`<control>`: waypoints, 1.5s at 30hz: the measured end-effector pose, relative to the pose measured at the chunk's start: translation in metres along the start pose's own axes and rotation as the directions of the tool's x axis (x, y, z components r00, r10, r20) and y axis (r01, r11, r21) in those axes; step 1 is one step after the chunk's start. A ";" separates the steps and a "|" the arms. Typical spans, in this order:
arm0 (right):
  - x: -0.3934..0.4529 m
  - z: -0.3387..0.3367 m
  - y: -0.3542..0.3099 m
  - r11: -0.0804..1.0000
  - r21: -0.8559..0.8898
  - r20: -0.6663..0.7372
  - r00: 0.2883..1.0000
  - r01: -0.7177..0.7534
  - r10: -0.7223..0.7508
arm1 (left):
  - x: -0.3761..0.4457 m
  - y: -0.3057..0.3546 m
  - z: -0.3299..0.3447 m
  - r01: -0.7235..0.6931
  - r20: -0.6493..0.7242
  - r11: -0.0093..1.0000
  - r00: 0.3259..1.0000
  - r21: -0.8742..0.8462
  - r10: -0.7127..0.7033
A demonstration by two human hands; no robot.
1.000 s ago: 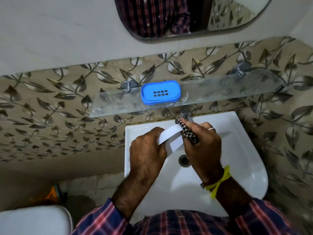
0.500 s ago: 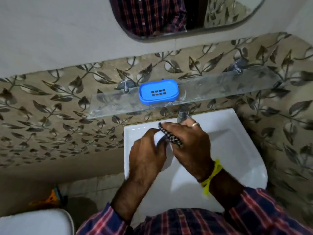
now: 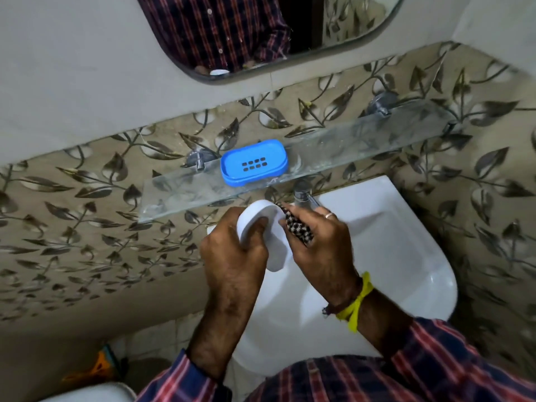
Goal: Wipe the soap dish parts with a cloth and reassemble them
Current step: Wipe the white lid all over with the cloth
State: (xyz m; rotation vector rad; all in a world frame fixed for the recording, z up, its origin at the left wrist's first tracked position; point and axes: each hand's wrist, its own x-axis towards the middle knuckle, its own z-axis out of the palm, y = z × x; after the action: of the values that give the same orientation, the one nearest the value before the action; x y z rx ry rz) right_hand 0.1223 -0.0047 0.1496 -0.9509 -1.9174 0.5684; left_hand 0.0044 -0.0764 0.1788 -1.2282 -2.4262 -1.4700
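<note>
My left hand (image 3: pixel 232 250) grips the white soap dish base (image 3: pixel 274 245), held on edge above the sink with its hollow side turned toward me. My right hand (image 3: pixel 316 248) holds a black-and-white checked cloth (image 3: pixel 297 227) bunched in the fingers and pressed against the base's right rim. The blue slotted soap dish tray (image 3: pixel 253 162) lies flat on the glass shelf (image 3: pixel 348 146), apart from both hands.
A white sink (image 3: pixel 406 256) is below my hands, with a chrome tap (image 3: pixel 303 195) just behind them. A mirror (image 3: pixel 261 33) hangs on the wall above. A white toilet lid (image 3: pixel 87 394) shows at bottom left, with an orange object (image 3: pixel 95 367) on the floor.
The cloth has slid from the base's left end back to its right rim, and the white base has been tipped up so its hollow faces me. The view shifted slightly.
</note>
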 end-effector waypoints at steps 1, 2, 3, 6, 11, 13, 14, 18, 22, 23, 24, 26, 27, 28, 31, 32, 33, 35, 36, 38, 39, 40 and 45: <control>-0.004 -0.001 0.002 0.999 0.005 0.021 0.999 -0.033 0.032 | -0.002 0.001 0.000 0.014 -0.021 0.998 1.000 -0.066 -0.015; -0.007 -0.002 0.004 0.998 0.006 0.041 0.997 -0.063 0.062 | -0.005 0.003 0.001 0.020 -0.034 0.996 0.999 -0.091 -0.023; -0.007 -0.003 0.005 0.997 0.005 0.048 0.996 -0.079 0.079 | -0.009 0.004 0.002 0.033 -0.041 0.995 0.998 -0.098 -0.037; 0.002 -0.002 0.003 0.997 -0.025 -0.004 0.997 -0.071 0.071 | -0.013 0.004 0.008 0.113 -0.071 0.978 0.989 -0.173 -0.127; -0.003 0.005 0.004 0.976 0.136 -0.074 0.980 -0.171 0.182 | -0.017 0.005 0.006 0.109 -0.150 0.933 0.974 -0.344 -0.169; -0.003 0.010 0.005 0.947 0.202 -0.102 0.957 -0.248 0.273 | -0.021 0.002 0.010 0.135 -0.166 0.913 0.963 -0.386 -0.213; 0.000 0.011 0.005 0.942 0.208 -0.117 0.949 -0.264 0.292 | -0.023 0.001 0.014 0.176 -0.151 0.893 0.954 -0.414 -0.258; 0.016 0.006 0.008 0.985 0.093 -0.163 0.974 -0.144 0.157 | -0.030 -0.006 0.021 0.553 0.274 0.631 0.828 -0.544 -0.490; 0.018 0.001 0.016 0.983 -0.172 -0.200 0.974 0.068 -0.103 | -0.023 -0.004 0.014 0.792 0.678 0.128 0.584 -0.598 -0.446; 0.016 0.002 0.016 0.975 -0.200 -0.208 0.967 0.102 -0.144 | -0.019 -0.001 0.015 0.778 0.682 0.074 0.588 -0.624 -0.435; 0.014 0.004 0.016 0.970 -0.209 -0.223 0.959 0.126 -0.172 | -0.015 0.003 0.017 0.760 0.664 0.038 0.590 -0.649 -0.458; 0.008 0.007 0.014 0.970 -0.188 -0.267 0.943 0.153 -0.200 | -0.009 0.010 0.022 0.719 0.614 -0.014 0.583 -0.694 -0.532; 0.004 0.007 0.014 0.973 -0.164 -0.288 0.936 0.162 -0.204 | -0.008 0.011 0.025 0.704 0.606 -0.046 0.575 -0.709 -0.550; 0.000 0.007 0.013 0.976 -0.130 -0.300 0.931 0.175 -0.207 | -0.007 0.012 0.026 0.696 0.613 -0.079 0.566 -0.713 -0.551; -0.015 0.004 0.015 0.963 -0.006 -0.214 0.940 0.270 -0.265 | -0.005 0.008 0.026 0.714 0.703 -0.221 0.496 -0.664 -0.511; -0.018 0.002 0.015 0.951 0.019 -0.167 0.938 0.310 -0.302 | -0.005 0.006 0.027 0.715 0.736 -0.280 0.468 -0.641 -0.489; -0.019 0.000 0.017 0.939 0.038 -0.130 0.934 0.341 -0.334 | -0.006 0.003 0.027 0.715 0.762 -0.326 0.446 -0.619 -0.469; -0.019 -0.004 0.025 0.917 0.066 -0.067 0.919 0.393 -0.389 | -0.007 -0.002 0.026 0.723 0.792 -0.366 0.416 -0.586 -0.447; -0.018 -0.007 0.030 0.905 0.075 -0.021 0.908 0.418 -0.418 | -0.007 -0.006 0.025 0.725 0.799 -0.375 0.408 -0.577 -0.442; -0.016 -0.015 0.043 0.880 0.087 0.103 0.874 0.467 -0.474 | -0.004 -0.017 0.023 0.724 0.803 -0.380 0.411 -0.575 -0.433; -0.013 -0.020 0.048 0.877 0.096 0.152 0.864 0.470 -0.480 | -0.002 -0.022 0.021 0.724 0.803 -0.374 0.430 -0.580 -0.413; -0.011 -0.023 0.052 0.893 0.121 0.173 0.877 0.434 -0.449 | -0.001 -0.028 0.019 0.729 0.804 -0.360 0.453 -0.582 -0.385; 0.008 -0.019 0.034 0.913 0.392 0.052 0.994 -0.112 0.099 | -0.014 -0.039 0.019 0.844 0.829 -0.122 0.469 -0.522 -0.304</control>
State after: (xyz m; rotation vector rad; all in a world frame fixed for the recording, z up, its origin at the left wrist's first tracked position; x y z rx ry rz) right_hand 0.1499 0.0227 0.1394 -0.7863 -1.6938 0.9973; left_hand -0.0050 -0.0790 0.1340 -0.0479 -2.2544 -3.8634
